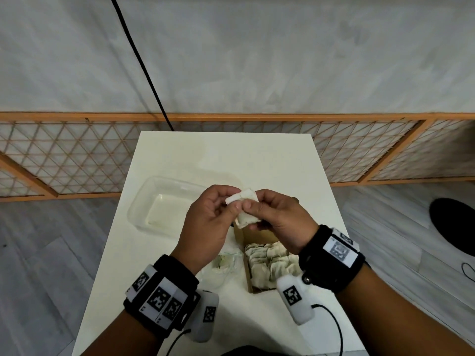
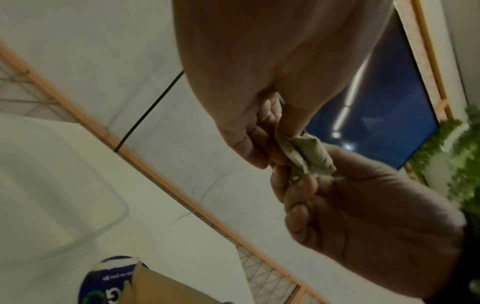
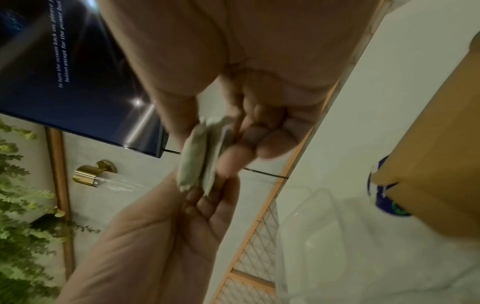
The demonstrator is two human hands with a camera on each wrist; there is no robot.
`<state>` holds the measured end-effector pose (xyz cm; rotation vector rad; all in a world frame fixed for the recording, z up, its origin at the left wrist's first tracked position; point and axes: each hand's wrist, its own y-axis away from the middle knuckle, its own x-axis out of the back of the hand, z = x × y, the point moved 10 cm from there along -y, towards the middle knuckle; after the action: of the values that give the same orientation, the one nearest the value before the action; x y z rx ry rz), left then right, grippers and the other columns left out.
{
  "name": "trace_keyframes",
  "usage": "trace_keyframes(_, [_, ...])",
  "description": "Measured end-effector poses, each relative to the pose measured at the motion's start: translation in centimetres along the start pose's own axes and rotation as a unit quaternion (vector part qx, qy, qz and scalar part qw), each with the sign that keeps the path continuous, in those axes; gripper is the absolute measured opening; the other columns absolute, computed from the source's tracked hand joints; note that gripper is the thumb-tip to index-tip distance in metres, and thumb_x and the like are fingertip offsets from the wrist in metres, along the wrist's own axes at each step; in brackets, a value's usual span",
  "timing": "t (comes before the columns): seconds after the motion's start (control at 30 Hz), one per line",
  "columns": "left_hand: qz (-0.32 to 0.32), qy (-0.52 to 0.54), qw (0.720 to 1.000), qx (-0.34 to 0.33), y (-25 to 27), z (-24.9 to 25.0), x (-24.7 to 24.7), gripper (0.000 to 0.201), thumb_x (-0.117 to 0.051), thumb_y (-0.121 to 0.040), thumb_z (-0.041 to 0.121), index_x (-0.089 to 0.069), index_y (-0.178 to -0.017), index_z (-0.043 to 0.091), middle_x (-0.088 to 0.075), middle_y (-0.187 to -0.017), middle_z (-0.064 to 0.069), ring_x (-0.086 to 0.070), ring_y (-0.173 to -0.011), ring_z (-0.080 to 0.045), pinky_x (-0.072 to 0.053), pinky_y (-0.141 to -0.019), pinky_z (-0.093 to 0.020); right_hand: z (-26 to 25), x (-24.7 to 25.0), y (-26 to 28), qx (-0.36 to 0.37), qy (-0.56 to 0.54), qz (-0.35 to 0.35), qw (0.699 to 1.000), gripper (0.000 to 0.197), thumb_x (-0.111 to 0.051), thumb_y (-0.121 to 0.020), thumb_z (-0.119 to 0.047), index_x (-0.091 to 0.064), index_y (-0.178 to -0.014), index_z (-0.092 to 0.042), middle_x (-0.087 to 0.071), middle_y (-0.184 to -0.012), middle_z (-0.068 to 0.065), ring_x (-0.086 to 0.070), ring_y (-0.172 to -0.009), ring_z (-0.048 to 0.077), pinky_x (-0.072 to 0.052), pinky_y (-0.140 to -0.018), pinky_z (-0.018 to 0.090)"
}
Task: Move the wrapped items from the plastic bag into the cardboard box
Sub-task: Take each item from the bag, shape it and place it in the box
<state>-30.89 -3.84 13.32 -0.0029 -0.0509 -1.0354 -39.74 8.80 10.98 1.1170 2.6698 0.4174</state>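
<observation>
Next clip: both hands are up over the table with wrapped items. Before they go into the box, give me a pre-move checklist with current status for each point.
1. Wrapped items held: ok, left hand and right hand both pinch them.
2. How many items are held: cannot tell; at least two show in the right wrist view.
3. Box open: ok, top open, right under the hands.
4. Room in the box: cannot tell; packed items fill the near part, and the hands hide the far part.
5. Bag reachable: ok, on the table left of the box.
6. Clear tub out of the path: ok, far left of the box.
</observation>
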Motion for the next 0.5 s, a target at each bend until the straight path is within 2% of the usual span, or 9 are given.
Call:
trace_keyframes(0.03, [-0.003, -0.018, 1.000, -0.002, 0.2, -0.2, -0.3, 0.019, -0.070, -0.096, 0.008, -0.069, -0.111, 0.021, -0.079, -0.099, 0.003, -0.073, -0.087, -0.012, -0.057, -0.076, -0.020, 0.3, 0.2, 0.2, -0.003, 0.027, -0.023, 0.999, 0.040, -0.085, -0.082, -0.028, -0.071, -0.112, -0.005, -0.075, -0.100, 0.015, -0.069, -0.089, 0.029, -0.056, -0.083, 0.044])
trace_keyframes(0.1, [-0.012, -0.040, 0.999, -0.005, 0.6, -0.6, -0.9, 0.023, -0.072, -0.095, 0.010, -0.069, -0.110, 0.026, -0.079, -0.097, 0.005, -0.071, -0.081, -0.009, -0.054, -0.073, -0.019, 0.7, 1.0, 0.6, 0.008, 0.071, -0.044, 0.996, 0.027, -0.082, -0.085, -0.013, -0.070, -0.107, -0.002, -0.074, -0.093, 0.012, -0.071, -0.082, 0.021, -0.061, -0.079, 0.037])
trace_keyframes(0.17, [-0.031, -0.067, 0.997, 0.001, 1.0, -1.4, -1.8, 0.028, -0.075, -0.093, 0.016, -0.067, -0.113, 0.035, -0.077, -0.098, 0.007, -0.068, -0.075, -0.009, -0.051, -0.071, -0.016, 1.0, 2.3, 1.1, 0.019, 0.143, -0.039, 0.989, 0.016, -0.081, -0.085, -0.009, -0.073, -0.087, -0.022, -0.071, -0.078, 0.002, -0.068, -0.069, 0.012, -0.058, -0.065, 0.027])
trace_keyframes(0.2, [-0.044, -0.084, 0.995, 0.009, 1.4, -2.0, -2.2, 0.030, -0.075, -0.093, 0.018, -0.066, -0.114, 0.037, -0.077, -0.100, 0.010, -0.068, -0.074, -0.007, -0.049, -0.071, -0.014, 1.3, 3.1, 1.3, 0.023, 0.189, -0.032, 0.981, 0.025, -0.082, -0.084, -0.011, -0.069, -0.075, -0.030, -0.068, -0.070, -0.004, -0.065, -0.062, 0.009, -0.053, -0.060, 0.024])
trace_keyframes(0.27, [-0.064, -0.128, 0.989, 0.027, 2.1, -3.5, -2.3, 0.030, -0.074, -0.093, 0.024, -0.062, -0.116, 0.038, -0.076, -0.102, 0.016, -0.067, -0.074, -0.004, -0.050, -0.072, -0.014, 2.9, 6.0, 1.8, 0.003, 0.270, 0.005, 0.963, 0.033, -0.084, -0.084, -0.017, -0.063, -0.064, -0.034, -0.060, -0.059, -0.014, -0.055, -0.054, 0.004, -0.046, -0.058, 0.024])
trace_keyframes(0.33, [-0.053, -0.177, 0.982, 0.046, 2.7, -5.4, -1.3, 0.023, -0.073, -0.093, 0.028, -0.063, -0.112, 0.039, -0.075, -0.099, 0.018, -0.067, -0.079, -0.002, -0.052, -0.076, -0.019, 5.1, 9.6, 2.5, -0.025, 0.357, 0.045, 0.933, 0.027, -0.083, -0.080, -0.031, -0.059, -0.069, -0.026, -0.058, -0.059, -0.013, -0.050, -0.054, 0.003, -0.047, -0.061, 0.031])
trace_keyframes(0.4, [-0.034, -0.223, 0.972, 0.063, 3.0, -7.4, 0.3, 0.016, -0.073, -0.094, 0.030, -0.066, -0.107, 0.037, -0.073, -0.097, 0.018, -0.067, -0.082, 0.001, -0.054, -0.077, -0.021, 8.0, 12.8, 3.1, -0.070, 0.420, 0.061, 0.903, 0.035, -0.075, -0.071, -0.050, -0.061, -0.079, -0.019, -0.065, -0.072, -0.003, -0.058, -0.065, 0.012, -0.052, -0.072, 0.043])
trace_keyframes(0.43, [-0.028, -0.244, 0.967, 0.066, 3.3, -8.2, 1.0, 0.014, -0.072, -0.094, 0.030, -0.067, -0.106, 0.036, -0.073, -0.098, 0.017, -0.067, -0.083, 0.002, -0.053, -0.076, -0.019, 9.8, 13.9, 3.4, -0.096, 0.432, 0.064, 0.895, 0.044, -0.070, -0.066, -0.056, -0.062, -0.083, -0.017, -0.067, -0.080, 0.002, -0.063, -0.073, 0.019, -0.053, -0.076, 0.044])
trace_keyframes(0.5, [-0.024, -0.279, 0.958, 0.060, 3.5, -9.6, 1.9, 0.014, -0.073, -0.093, 0.028, -0.068, -0.105, 0.032, -0.069, -0.102, 0.014, -0.066, -0.086, 0.000, -0.050, -0.075, -0.017, 12.7, 15.4, 3.8, -0.134, 0.443, 0.065, 0.884, 0.044, -0.069, -0.067, -0.054, -0.063, -0.089, -0.016, -0.069, -0.088, 0.006, -0.066, -0.085, 0.027, -0.053, -0.079, 0.042])
